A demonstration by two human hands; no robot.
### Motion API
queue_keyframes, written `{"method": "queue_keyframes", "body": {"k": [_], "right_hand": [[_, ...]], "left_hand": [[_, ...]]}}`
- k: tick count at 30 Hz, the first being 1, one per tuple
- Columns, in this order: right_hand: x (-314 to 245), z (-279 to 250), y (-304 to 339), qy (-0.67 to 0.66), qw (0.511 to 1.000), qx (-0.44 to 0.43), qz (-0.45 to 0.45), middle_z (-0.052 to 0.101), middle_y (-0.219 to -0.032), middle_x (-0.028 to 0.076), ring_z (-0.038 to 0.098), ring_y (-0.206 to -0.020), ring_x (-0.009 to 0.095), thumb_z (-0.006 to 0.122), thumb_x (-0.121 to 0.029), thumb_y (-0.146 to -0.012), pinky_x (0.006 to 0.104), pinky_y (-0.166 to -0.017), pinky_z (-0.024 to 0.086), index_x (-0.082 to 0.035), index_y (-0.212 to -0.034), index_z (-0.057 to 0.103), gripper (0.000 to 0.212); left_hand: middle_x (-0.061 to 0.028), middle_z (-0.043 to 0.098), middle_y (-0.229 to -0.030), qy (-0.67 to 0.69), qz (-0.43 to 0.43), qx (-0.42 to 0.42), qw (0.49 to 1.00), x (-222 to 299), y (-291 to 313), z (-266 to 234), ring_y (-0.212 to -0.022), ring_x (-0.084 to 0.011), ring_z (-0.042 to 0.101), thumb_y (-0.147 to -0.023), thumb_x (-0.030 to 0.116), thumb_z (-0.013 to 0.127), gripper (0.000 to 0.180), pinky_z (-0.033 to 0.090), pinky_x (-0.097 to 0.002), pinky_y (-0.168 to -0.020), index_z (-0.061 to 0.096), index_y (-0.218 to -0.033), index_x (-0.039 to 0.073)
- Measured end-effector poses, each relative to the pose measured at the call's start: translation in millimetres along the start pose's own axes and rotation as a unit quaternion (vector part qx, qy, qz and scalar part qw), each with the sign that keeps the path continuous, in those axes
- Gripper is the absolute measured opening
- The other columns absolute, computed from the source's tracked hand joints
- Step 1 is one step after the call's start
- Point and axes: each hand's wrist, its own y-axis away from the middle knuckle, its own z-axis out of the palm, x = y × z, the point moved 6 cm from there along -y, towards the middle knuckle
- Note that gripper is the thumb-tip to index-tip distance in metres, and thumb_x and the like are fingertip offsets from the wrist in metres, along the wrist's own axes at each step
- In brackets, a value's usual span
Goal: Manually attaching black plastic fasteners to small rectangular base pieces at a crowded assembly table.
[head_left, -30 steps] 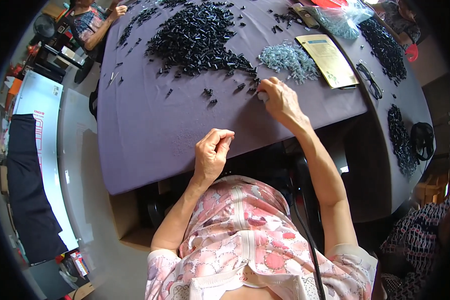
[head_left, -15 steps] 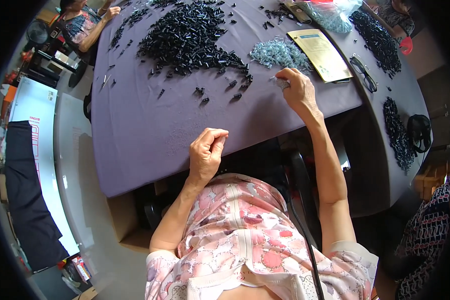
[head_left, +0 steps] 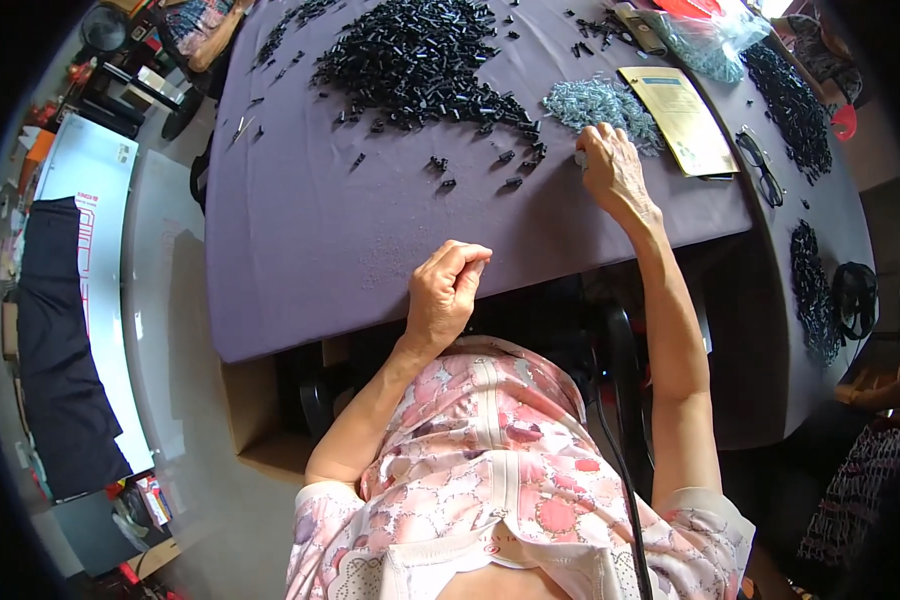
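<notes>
Here's the left hand (head_left: 442, 300) at 11 o'clock from the person's body, over the table's near edge, curled nearly closed with the thumb against the forefinger; whether anything is pinched there can't be told. The right hand (head_left: 615, 170) reaches out to 1 o'clock, palm down, fingers bent well in. A small pale bit shows at its thumb side, but what it is, or how tight the grip is, can't be told.

Straight off that right hand, at 12 o'clock, lies the heap of clear pieces (head_left: 595, 100), its near edge right by the knuckles, likely kept there for an easy reach. The big heap of black pieces (head_left: 410, 60) spreads at 11 o'clock, apart from the clear ones, presumably so the 2 kinds don't mix.

Over at 2 o'clock from the right hand, the yellow packet (head_left: 680, 120) lies flat just beside the clear heap. Beyond it, folded-out glasses (head_left: 760, 170) sit aside, perhaps to leave working room on the purple cloth (head_left: 300, 240).
</notes>
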Motion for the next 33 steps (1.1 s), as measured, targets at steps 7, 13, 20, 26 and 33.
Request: {"method": "queue_keyframes", "body": {"k": [7,13,20,26,33], "right_hand": [[-41,-16,3,-0.197,0.977,0.061,0.054,0.060,-0.084,0.019,0.058,-0.081,0.039,0.049,0.007,-0.075,0.0431,-0.069,0.045,-0.004,-0.094,0.049,0.022],[-49,-10,15,-0.317,0.938,0.068,0.122,0.063,-0.084,0.018,0.062,-0.082,0.035,0.053,0.006,-0.073,0.0389,-0.071,0.047,-0.004,-0.092,0.054,0.022],[-34,7,27,-0.415,0.891,0.068,0.170,0.066,-0.081,0.011,0.065,-0.076,0.021,0.057,0.008,-0.072,0.0298,-0.068,0.050,-0.004,-0.098,0.062,0.029],[-39,8,27,-0.427,0.888,0.041,0.165,0.065,-0.085,0.010,0.064,-0.075,0.020,0.055,0.010,-0.072,0.0285,-0.069,0.049,-0.004,-0.095,0.063,0.028],[-59,13,25,-0.439,0.893,0.014,0.103,0.064,-0.086,0.011,0.064,-0.078,0.023,0.054,0.011,-0.071,0.0289,-0.069,0.049,-0.004,-0.093,0.062,0.028]], "left_hand": [[-0.0079,0.062,-0.077,-0.006,0.004,-0.003,1.000,2,-2,-2,-0.067,-0.0203,0.062,-0.082,-0.001,0.059,0.005,0.048,-0.0288,-0.059,0.060,-0.084,0.003],[-0.0117,0.062,-0.079,-0.089,-0.009,-0.018,0.996,-4,-26,7,-0.073,-0.0308,0.062,-0.079,0.005,0.059,0.006,0.050,-0.0360,-0.063,0.062,-0.084,0.005],[-0.0128,0.059,-0.085,-0.188,0.030,-0.001,0.982,-7,-84,45,-0.074,-0.0303,0.061,-0.076,0.005,0.064,0.012,0.049,-0.0386,-0.067,0.063,-0.088,0.005],[-0.0130,0.059,-0.086,-0.132,0.006,-0.010,0.991,-20,-87,44,-0.073,-0.0264,0.062,-0.076,0.002,0.064,0.010,0.050,-0.0341,-0.065,0.063,-0.087,0.002],[0.0003,0.062,-0.068,0.119,-0.162,-0.022,0.979,-39,-71,31,-0.057,-0.0042,0.055,-0.084,0.004,0.061,0.010,0.044,-0.0188,-0.049,0.065,-0.093,0.004]]}}
